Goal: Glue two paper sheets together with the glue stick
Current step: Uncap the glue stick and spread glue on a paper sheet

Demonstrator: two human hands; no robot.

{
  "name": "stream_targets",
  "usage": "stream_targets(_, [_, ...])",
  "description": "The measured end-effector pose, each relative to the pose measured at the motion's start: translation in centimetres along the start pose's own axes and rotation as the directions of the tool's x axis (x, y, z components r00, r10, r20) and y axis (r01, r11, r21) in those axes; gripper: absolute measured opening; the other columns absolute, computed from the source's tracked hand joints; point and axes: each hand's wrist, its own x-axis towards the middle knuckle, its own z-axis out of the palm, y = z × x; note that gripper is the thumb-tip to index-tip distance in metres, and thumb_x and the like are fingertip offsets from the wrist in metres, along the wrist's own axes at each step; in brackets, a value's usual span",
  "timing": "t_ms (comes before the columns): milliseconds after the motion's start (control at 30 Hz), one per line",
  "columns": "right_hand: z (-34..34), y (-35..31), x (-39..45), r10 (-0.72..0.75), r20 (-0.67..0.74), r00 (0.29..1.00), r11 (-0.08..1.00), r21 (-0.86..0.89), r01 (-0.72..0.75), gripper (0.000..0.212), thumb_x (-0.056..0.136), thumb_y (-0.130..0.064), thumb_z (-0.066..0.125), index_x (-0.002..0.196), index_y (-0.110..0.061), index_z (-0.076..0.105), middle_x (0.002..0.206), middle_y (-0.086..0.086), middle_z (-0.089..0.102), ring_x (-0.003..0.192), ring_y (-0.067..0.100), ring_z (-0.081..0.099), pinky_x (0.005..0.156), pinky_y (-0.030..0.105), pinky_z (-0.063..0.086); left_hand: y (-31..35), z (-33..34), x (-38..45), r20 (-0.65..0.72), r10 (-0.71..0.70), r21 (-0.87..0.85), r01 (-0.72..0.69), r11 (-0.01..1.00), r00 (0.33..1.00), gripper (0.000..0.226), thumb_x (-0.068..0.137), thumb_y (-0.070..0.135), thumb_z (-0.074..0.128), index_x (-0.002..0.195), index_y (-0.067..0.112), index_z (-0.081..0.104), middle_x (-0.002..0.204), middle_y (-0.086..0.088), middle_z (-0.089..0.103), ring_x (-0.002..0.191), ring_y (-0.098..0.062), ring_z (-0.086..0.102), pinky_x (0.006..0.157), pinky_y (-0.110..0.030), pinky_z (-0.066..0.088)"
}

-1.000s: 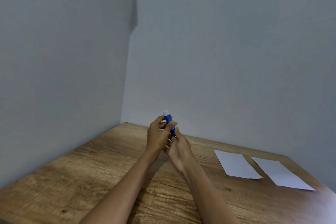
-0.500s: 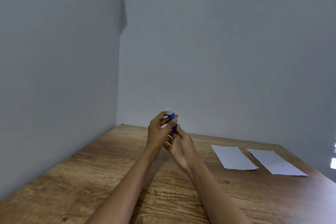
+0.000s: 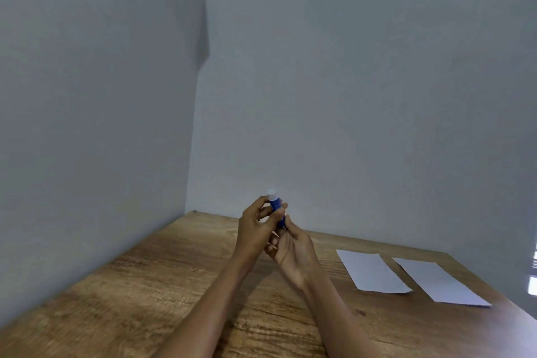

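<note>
Fingers [image 3: 277, 213] of the left hand [image 3: 252, 231] curl round the upper part of the glue stick [image 3: 275, 206], clamped on its blue barrel just under the white end, while the right hand [image 3: 293, 250] grips the lower part from below, its fingers wrapped underneath. Behind and to both sides of them rise plain grey walls [image 3: 363, 81], meeting in a corner to the left. Beneath the fingers spreads a wood-grain table [image 3: 145, 293]. To the right of them and well apart, two white paper sheets [image 3: 373, 273] lie flat side by side, the second sheet [image 3: 438, 283] farther right, a narrow strip of wood between them. Smallest is the stick itself, held upright above the table. By my reading the step in hand is uncapping or twisting up the glue; no glue is on paper yet. Next calls for carrying the stick rightward to a sheet and steadying that sheet with the free hand.
</note>
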Motion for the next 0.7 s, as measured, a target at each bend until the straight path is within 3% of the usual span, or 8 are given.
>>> stream_targets(100, [-0.2,0.1,0.2,-0.007,-0.033,0.999,0.990,-0.143,0.002,0.048,0.100,-0.044,0.033,0.116,-0.007,0.059,0.065,0.001,0.045,0.051,0.009,0.037,0.048,0.023,0.034,0.0,0.1,-0.1,-0.031,-0.006,-0.013,0.006,1.000,1.000,0.015,0.083,0.017,0.068,0.093,0.029,0.066,0.094,0.001,0.075,0.093,-0.009,0.070,0.082,-0.029,0.056])
stream_targets(200, [-0.4,0.1,0.0,-0.015,-0.133,0.991,0.965,-0.261,-0.021,0.056,0.089,-0.065,0.036,0.069,-0.015,0.054,0.047,-0.003,0.035,0.040,0.009,0.032,0.040,0.022,0.029,-0.2,0.3,-0.2,-0.005,0.003,0.018,-0.003,1.000,1.000,0.014,0.083,0.020,0.069,0.091,0.031,0.066,0.090,-0.002,0.075,0.088,-0.010,0.071,0.079,-0.024,0.055])
stream_targets(267, [-0.6,0.3,0.0,-0.012,-0.178,0.984,0.959,-0.281,-0.040,0.058,0.085,-0.069,0.038,0.059,-0.017,0.048,0.047,-0.002,0.037,0.039,0.009,0.032,0.040,0.022,0.029,-0.1,0.4,-0.2,0.001,0.012,0.021,-0.012,1.000,1.000,0.013,0.083,0.021,0.069,0.091,0.030,0.065,0.089,0.002,0.076,0.088,-0.008,0.070,0.076,-0.019,0.054])
stream_targets(333, [-0.4,0.3,0.0,0.027,-0.107,0.994,0.972,-0.231,-0.051,0.058,0.092,-0.061,0.035,0.084,-0.010,0.061,0.057,0.000,0.047,0.043,0.009,0.037,0.043,0.023,0.031,0.0,0.1,0.1,-0.040,-0.003,-0.017,0.002,1.000,0.999,0.012,0.084,0.020,0.068,0.092,0.028,0.064,0.091,0.003,0.076,0.091,-0.011,0.071,0.076,-0.024,0.056])
stream_targets(400, [0.0,0.4,-0.1,0.054,0.000,0.999,0.986,-0.158,-0.053,0.050,0.099,-0.048,0.032,0.117,-0.010,0.059,0.068,0.002,0.054,0.047,0.008,0.040,0.045,0.023,0.033,0.0,-0.3,0.3,-0.070,-0.043,-0.043,0.040,0.998,0.997,0.011,0.083,0.022,0.068,0.092,0.026,0.064,0.093,-0.003,0.075,0.089,-0.019,0.071,0.079,-0.040,0.058])
stream_targets(433, [0.3,0.3,-0.1,0.045,0.033,0.998,0.988,-0.146,-0.040,0.046,0.101,-0.042,0.031,0.123,-0.011,0.057,0.069,0.001,0.053,0.047,0.008,0.040,0.046,0.023,0.033,0.0,-0.4,0.3,-0.079,-0.050,-0.048,0.046,0.998,0.996,0.010,0.083,0.023,0.068,0.092,0.025,0.064,0.093,-0.004,0.075,0.088,-0.020,0.071,0.081,-0.043,0.057])
stream_targets(567, [0.8,0.2,-0.2,0.000,0.015,1.000,0.985,-0.172,0.003,0.040,0.101,-0.037,0.034,0.125,-0.013,0.055,0.058,-0.004,0.042,0.046,0.006,0.035,0.046,0.022,0.029,0.3,-0.5,0.2,-0.073,-0.044,-0.064,0.039,0.997,0.996,0.012,0.082,0.023,0.069,0.093,0.024,0.065,0.092,-0.001,0.075,0.088,-0.012,0.071,0.081,-0.028,0.055])
stream_targets(700, [1.0,0.4,-0.1,-0.062,-0.045,0.997,0.981,-0.186,0.053,0.035,0.102,-0.032,0.034,0.123,-0.014,0.055,0.061,-0.003,0.044,0.047,0.006,0.035,0.047,0.023,0.030,0.6,-0.7,0.1,-0.058,-0.039,-0.086,0.034,0.996,0.998,0.009,0.084,0.018,0.067,0.089,0.025,0.065,0.089,0.001,0.076,0.084,-0.009,0.070,0.069,-0.012,0.052])
